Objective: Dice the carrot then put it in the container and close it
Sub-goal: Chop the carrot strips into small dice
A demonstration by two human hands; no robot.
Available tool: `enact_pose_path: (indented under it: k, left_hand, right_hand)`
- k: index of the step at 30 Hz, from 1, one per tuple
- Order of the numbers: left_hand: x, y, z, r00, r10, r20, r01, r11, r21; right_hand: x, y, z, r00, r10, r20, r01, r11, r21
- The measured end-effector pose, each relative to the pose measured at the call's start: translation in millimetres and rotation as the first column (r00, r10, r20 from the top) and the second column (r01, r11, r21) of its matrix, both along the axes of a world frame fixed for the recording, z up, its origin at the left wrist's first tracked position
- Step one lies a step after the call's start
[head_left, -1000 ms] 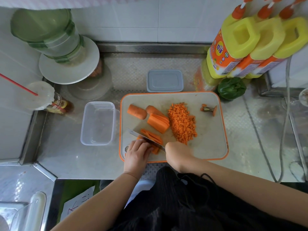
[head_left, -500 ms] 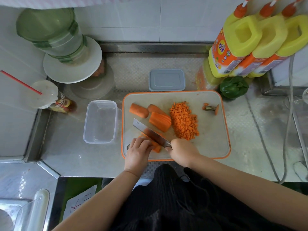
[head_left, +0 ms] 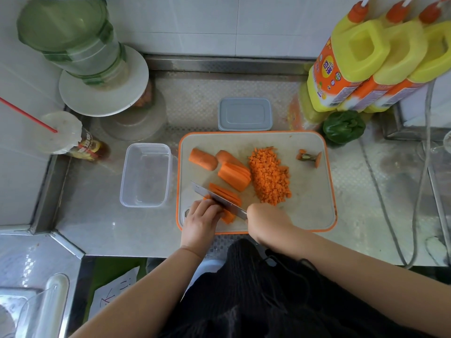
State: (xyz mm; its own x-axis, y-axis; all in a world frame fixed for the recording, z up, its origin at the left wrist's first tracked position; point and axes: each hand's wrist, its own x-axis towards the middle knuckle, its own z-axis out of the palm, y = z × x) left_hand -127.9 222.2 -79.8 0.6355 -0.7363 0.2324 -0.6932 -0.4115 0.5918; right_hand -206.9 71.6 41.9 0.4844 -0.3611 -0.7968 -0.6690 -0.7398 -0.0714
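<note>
Left hand [head_left: 202,222] fingers curled down, right hand [head_left: 267,220] in closed grip.

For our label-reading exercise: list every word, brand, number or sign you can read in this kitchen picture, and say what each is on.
Yellow detergent bottles: orange labels bear printed characters and small badges, too blurred to read.
Brown bottle beside the lidded cup: label characters, too small and blurred to read.
Paper sheet below the counter: handwritten red strokes, partly hidden, unreadable.
Nothing legible on the cutting board, container or lid.
</note>
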Motion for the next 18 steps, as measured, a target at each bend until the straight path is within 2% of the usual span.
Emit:
enact_pose_path:
  k: [3,8,14,18]
  left_hand:
    - [0.2,0.6,-3.6,1.000,-0.010,0.016,0.010,1.000,-0.007]
    - [0.1,0.2,-2.4,0.998,-0.031,0.052,0.032,0.999,-0.015]
    - [7.4,11.4,-4.5,0.983,-0.131,0.132,0.132,0.991,0.003]
    - [14.0,12.7,-4.5,0.965,-0.197,0.171,0.200,0.980,0.002]
  right_hand:
    - [3.3,2.8,-5.7,1.000,-0.013,0.000,0.013,1.000,-0.014]
    - [-8.9,11.9,-28.7,0.993,-0.044,0.106,0.044,0.999,0.001]
    - [-5.0,-7.3,-29.7,0.979,-0.165,0.124,0.144,0.976,0.163]
    - [-6.6,-9.3,-25.4,0.977,-0.163,0.136,0.141,0.977,0.162]
